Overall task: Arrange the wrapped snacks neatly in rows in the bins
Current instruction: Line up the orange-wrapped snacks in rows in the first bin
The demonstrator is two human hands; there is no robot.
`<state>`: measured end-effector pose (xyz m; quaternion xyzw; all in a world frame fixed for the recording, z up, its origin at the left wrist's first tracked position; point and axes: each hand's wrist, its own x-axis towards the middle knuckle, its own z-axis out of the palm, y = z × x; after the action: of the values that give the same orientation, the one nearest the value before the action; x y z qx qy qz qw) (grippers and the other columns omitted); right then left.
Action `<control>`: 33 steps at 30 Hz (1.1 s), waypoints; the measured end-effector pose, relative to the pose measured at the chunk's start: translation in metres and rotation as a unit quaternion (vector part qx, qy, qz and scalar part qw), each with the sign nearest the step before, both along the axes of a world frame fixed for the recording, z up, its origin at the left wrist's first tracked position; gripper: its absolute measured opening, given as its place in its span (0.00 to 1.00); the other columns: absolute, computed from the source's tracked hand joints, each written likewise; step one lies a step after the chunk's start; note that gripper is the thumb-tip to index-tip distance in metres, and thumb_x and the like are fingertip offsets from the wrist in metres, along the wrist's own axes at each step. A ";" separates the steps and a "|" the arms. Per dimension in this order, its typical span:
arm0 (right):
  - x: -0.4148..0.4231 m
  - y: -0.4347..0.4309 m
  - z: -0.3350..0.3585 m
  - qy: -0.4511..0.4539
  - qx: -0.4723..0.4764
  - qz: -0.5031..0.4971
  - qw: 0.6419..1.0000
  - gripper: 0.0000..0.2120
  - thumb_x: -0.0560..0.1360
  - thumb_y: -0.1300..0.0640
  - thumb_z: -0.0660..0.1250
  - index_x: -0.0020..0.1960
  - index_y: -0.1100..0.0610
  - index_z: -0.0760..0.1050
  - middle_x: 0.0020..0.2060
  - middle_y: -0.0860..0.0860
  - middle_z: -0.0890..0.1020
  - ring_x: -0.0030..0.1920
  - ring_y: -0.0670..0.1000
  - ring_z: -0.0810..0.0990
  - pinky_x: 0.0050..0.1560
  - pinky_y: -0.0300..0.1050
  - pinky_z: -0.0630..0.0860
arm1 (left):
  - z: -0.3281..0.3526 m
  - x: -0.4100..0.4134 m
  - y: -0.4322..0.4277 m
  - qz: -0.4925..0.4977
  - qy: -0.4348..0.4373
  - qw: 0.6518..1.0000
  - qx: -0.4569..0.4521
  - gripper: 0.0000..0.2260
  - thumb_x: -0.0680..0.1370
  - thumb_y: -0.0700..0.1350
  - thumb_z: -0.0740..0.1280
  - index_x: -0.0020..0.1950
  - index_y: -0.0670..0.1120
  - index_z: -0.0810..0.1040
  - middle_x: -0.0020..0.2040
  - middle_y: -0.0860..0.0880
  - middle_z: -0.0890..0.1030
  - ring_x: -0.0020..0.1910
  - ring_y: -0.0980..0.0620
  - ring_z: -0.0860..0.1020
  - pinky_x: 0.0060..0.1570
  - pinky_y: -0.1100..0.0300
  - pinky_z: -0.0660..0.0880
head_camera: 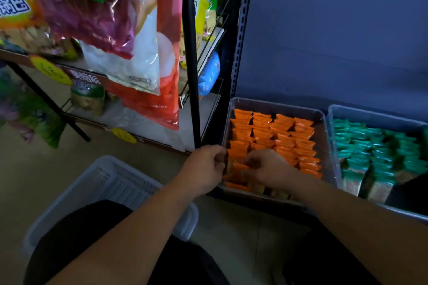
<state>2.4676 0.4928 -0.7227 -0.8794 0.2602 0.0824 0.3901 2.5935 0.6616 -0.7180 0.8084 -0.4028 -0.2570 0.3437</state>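
The left hand (203, 169) pinches the dark end of an orange snack (236, 170) at the near left corner of the bin (275, 102). The right hand (269, 169) curls over the same spot with its fingertips hidden, so I cannot tell whether it holds anything. Orange rows fill the bin behind, and the nearest packs blur under the wrists. A second bin (375, 111) of green snacks (379, 145) is cut off at the right. A basket (111, 182) lies on the floor at the left.

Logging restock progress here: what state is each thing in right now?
Orange snacks: rowed in left bin, near edge untidy.
Green snacks: rowed in right bin.
Left hand: pinching orange snacks at near-left corner.
Right hand: fingers curled on orange snacks.
White basket: on floor, nothing visible inside.
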 end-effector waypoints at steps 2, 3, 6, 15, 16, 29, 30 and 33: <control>-0.001 0.005 -0.015 0.028 0.005 0.009 1.000 0.07 0.77 0.53 0.74 0.55 0.51 0.84 0.45 0.41 0.83 0.43 0.38 0.79 0.46 0.29 0.76 | -0.004 0.002 0.003 -0.001 0.008 1.000 -0.005 0.11 0.80 0.37 0.68 0.57 0.50 0.82 0.51 0.53 0.82 0.52 0.55 0.80 0.56 0.55 0.79; -0.001 0.006 -0.022 0.043 0.001 0.028 0.999 0.08 0.78 0.51 0.72 0.56 0.50 0.84 0.48 0.43 0.85 0.47 0.41 0.81 0.52 0.36 0.78 | -0.006 0.004 0.004 0.000 0.010 1.000 -0.005 0.11 0.80 0.37 0.68 0.57 0.51 0.82 0.50 0.54 0.82 0.51 0.57 0.80 0.55 0.57 0.79; 0.000 0.005 -0.023 0.095 0.035 0.061 0.993 0.11 0.82 0.46 0.66 0.58 0.48 0.84 0.46 0.42 0.83 0.47 0.43 0.80 0.49 0.40 0.76 | -0.009 0.007 0.006 0.010 0.009 1.000 0.001 0.09 0.79 0.40 0.70 0.57 0.52 0.82 0.50 0.56 0.81 0.50 0.58 0.80 0.53 0.59 0.78; 0.031 -0.028 -0.017 0.006 -0.064 -0.053 0.997 0.08 0.78 0.48 0.72 0.55 0.48 0.83 0.51 0.47 0.85 0.53 0.49 0.82 0.55 0.48 0.81 | -0.013 0.008 -0.004 0.019 -0.031 0.999 -0.009 0.09 0.79 0.44 0.72 0.59 0.49 0.82 0.48 0.54 0.79 0.48 0.55 0.79 0.51 0.56 0.79; 0.033 -0.027 -0.020 0.020 -0.080 -0.043 0.996 0.09 0.78 0.47 0.72 0.57 0.47 0.82 0.53 0.46 0.84 0.54 0.49 0.82 0.55 0.49 0.81 | -0.014 0.008 -0.005 0.021 -0.033 0.999 -0.006 0.10 0.79 0.44 0.72 0.59 0.48 0.82 0.47 0.54 0.78 0.48 0.55 0.79 0.50 0.57 0.79; 0.032 -0.025 -0.040 0.038 -0.175 0.035 0.983 0.12 0.75 0.46 0.74 0.58 0.40 0.80 0.56 0.43 0.76 0.57 0.47 0.78 0.49 0.44 0.79 | -0.018 0.010 -0.009 0.039 -0.033 0.999 0.009 0.09 0.78 0.46 0.73 0.59 0.50 0.82 0.45 0.57 0.78 0.46 0.57 0.78 0.50 0.58 0.78; 0.032 -0.025 -0.033 0.026 -0.154 0.029 0.987 0.11 0.75 0.47 0.74 0.56 0.40 0.80 0.55 0.43 0.77 0.55 0.47 0.79 0.49 0.44 0.80 | -0.016 0.010 -0.009 0.038 -0.031 0.999 0.007 0.09 0.79 0.46 0.72 0.59 0.50 0.82 0.45 0.58 0.78 0.46 0.58 0.78 0.50 0.59 0.78; 0.028 -0.027 -0.011 0.013 -0.073 0.034 0.997 0.10 0.74 0.52 0.76 0.45 0.40 0.76 0.48 0.42 0.81 0.51 0.46 0.81 0.45 0.39 0.77 | -0.010 0.009 -0.010 0.030 -0.037 0.999 0.007 0.10 0.79 0.45 0.71 0.60 0.48 0.82 0.44 0.58 0.77 0.48 0.57 0.78 0.51 0.58 0.78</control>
<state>2.4959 0.4661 -0.7336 -0.9128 0.2404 0.0877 0.3183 2.6025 0.6518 -0.7281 0.8314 -0.3890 -0.2198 0.3305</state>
